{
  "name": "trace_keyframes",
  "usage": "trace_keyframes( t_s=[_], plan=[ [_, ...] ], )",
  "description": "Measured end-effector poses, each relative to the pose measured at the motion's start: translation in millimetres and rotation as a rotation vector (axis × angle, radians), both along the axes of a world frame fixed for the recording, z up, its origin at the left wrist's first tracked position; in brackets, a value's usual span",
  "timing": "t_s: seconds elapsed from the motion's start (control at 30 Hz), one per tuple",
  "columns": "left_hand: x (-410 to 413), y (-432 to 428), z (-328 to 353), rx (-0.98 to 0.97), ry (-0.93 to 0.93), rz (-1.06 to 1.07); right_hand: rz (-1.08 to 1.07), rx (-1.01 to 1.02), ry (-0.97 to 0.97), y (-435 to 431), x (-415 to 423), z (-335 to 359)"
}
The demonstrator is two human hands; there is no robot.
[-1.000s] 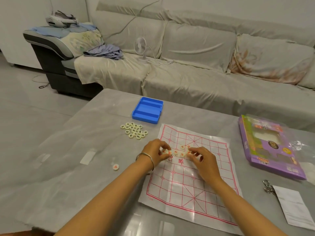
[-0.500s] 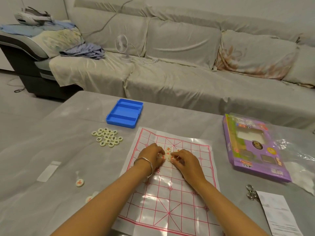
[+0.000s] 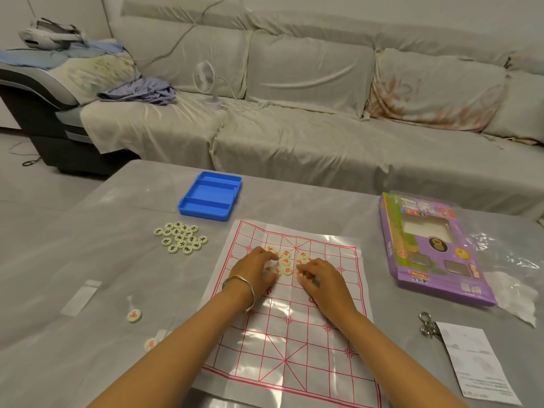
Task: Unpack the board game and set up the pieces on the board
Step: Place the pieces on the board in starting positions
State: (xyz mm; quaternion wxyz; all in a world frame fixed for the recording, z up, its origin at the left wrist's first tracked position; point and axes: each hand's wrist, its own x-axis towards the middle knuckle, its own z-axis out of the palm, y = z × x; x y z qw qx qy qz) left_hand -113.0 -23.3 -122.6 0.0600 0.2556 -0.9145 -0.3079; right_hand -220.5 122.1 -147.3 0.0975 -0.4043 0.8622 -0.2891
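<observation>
The board (image 3: 288, 348) is lying flat on the counter (image 3: 88, 260). The left hand (image 3: 259, 270) and right hand (image 3: 322, 279) are resting on it, flanking a cluster of red pieces (image 3: 286, 262), bent fingers (image 3: 269, 254) touching them; whether any are gripping a piece I cannot tell. Black pieces (image 3: 181, 238) are sitting heaped left of the board, near the tray (image 3: 210, 195)

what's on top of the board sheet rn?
A cluster of red-lettered pieces on the board sheet, with the left hand and right hand over it. Pieces under the fingers are hidden, so no count.
</observation>
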Motion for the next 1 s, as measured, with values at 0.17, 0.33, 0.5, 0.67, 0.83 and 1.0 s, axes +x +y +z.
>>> trace_keyframes(
  t_s=[0.17, 0.33, 0.5, 0.67, 0.83, 1.0],
  plan=[
    [28.4, -14.4, 8.1, -0.033, 0.121, 0.033, -0.049, -0.111, -0.037, -7.3, 13.4, 6.7],
    [90.8, -55.4, 10.6, -0.063, 0.129, 0.154, 0.038, -0.203, -0.135, -39.5, 71.3, 19.9],
    [165.0, -93.5, -13.5, -0.133, -0.073, 0.087, 0.227, -0.154, -0.132, -82.8, 143.7, 18.7],
    [207.9, -103.1, -24.7, -0.079, -0.087, -0.007, 0.402, -0.071, 0.0, -106.1, 193.7, 13.7],
    [236.9, -101.1, -23.1, -0.025, 0.041, 0.099, 0.44, 0.015, 0.029, -100.3, 211.4, 2.9],
    [249.8, -98.0, -22.3, -0.095, 0.071, 0.106, 0.397, -0.079, 0.003, -87.8, 214.8, -0.8]
  ],
)
